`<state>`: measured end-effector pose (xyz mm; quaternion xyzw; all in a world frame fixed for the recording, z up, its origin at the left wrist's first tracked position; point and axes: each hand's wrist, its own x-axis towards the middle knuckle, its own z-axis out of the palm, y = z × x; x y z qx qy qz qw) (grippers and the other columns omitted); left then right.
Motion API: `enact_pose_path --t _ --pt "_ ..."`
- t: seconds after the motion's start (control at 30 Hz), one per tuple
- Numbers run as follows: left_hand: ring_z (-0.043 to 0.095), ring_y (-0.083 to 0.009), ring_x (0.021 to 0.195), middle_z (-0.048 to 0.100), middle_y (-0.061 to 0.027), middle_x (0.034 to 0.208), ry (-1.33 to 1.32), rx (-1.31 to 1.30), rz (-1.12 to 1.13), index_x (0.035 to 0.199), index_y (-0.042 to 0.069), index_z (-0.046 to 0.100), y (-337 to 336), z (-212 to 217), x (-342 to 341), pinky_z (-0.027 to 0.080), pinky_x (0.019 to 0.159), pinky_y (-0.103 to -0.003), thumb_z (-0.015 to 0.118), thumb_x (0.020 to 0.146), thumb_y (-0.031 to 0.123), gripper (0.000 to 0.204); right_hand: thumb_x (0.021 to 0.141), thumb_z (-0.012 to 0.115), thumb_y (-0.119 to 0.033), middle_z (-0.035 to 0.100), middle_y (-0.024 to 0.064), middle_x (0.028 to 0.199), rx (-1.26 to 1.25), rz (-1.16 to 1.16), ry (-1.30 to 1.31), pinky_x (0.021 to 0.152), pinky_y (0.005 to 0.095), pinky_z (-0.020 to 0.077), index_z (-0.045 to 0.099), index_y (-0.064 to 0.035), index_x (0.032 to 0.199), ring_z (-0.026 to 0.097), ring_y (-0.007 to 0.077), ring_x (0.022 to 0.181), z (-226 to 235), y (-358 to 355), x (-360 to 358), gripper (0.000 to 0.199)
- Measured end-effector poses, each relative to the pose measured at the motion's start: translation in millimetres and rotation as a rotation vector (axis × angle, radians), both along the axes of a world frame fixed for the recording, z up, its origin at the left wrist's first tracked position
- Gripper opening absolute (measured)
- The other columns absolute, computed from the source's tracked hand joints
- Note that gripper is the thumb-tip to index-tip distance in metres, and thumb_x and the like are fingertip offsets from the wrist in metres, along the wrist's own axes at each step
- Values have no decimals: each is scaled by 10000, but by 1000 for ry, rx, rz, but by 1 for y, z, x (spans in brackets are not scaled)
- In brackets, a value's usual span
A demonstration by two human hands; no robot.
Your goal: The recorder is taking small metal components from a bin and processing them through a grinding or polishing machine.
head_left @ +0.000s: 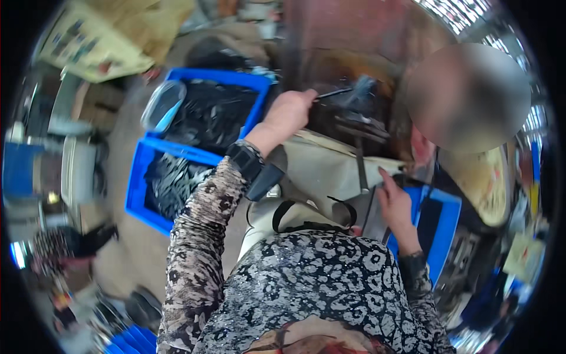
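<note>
**Messy workroom with a thin dark stick (334, 94) in the left hand (287, 115)**

Grey-brown floor (118, 177) shows to the left of the top blue bin (221, 74), and a brown bench (348, 29) is to the right of that bin. Lots of dark strips (215, 115) fill the bin. A clear tub (164, 106) leans at its left edge. Just below it is the bottom blue bin (133, 177), with shiny grey strips (174, 183) inside.

The left hand is just right of the top blue bin. Its fingers look pinched on one end of the dark stick, which points away from the bin. A see-through grey bundle (362, 91) is by the stick's far end. I can't tell if they touch.

The right hand (398, 212) is well to the right of the bin and lower down, near a metal bar (361, 165). One finger sticks out. I can't tell if it holds anything.

If the pinch is weak, the stick could slip and drop. A careless swing could knock the right hand on the bar. Another person (469, 97) is far right of the bin, so a big reach that way might bump them. The clear tub could tip if an arm hits it.
</note>
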<state>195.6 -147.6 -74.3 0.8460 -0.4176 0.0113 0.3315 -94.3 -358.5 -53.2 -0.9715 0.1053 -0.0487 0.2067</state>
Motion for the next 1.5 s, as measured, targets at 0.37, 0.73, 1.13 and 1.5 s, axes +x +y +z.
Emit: enact_pose_path --t 0.37,0.73,1.13,1.5 --pt "640 -390 879 667 -212 870 -81 317 -312 993 65 648 -116 -62 33 497 773 -481 545 795 9 231 762 789 -268 670 165 918 235 -139 -37 632 401 535 495 -126 1331 667 320 708 -16 24 15 656" --pt "642 -390 924 667 -219 931 -91 304 -376 1068 86 650 -126 -75 45 498 806 -477 521 833 21 275 807 756 -303 662 181 884 203 -101 -84 627 435 520 528 -74 1254 646 379 736 -15 24 22 551" --pt "624 -378 996 659 -208 1047 -85 486 -527 1195 85 616 -132 -62 44 494 853 -445 499 812 -22 415 803 757 -293 652 154 832 154 -80 -99 603 419 513 560 -63 1206 641 348 706 -18 21 24 504" --pt "640 -373 878 649 -179 926 -201 103 -278 1049 52 638 -75 -23 31 524 782 -443 567 806 -6 260 807 761 -268 668 130 762 75 -123 -267 550 379 516 642 -73 1025 655 309 642 3 0 62 315"
